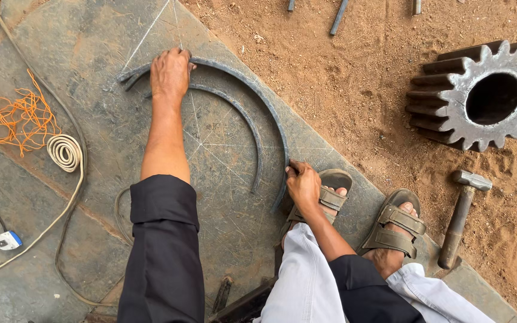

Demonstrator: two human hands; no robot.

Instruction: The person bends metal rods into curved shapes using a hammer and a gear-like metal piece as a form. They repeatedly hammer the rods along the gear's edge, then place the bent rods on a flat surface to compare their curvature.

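Hands on curved metal strip (258,101), centre frame, lying on chalk-marked steel plate (91,119); left hand (170,73) presses its upper end, fingers together; right hand (302,185) pinches its lower end beside sandalled foot (324,200); strip may slip off the chalk lines if either hand's pressure eases.

Left hand (170,73) covers the top of the outer curved bar (264,113), hiding that stretch. Right hand (302,185) masks its lower end. Metal rods (339,17) run off the top edge; white cord (7,257) exits left.
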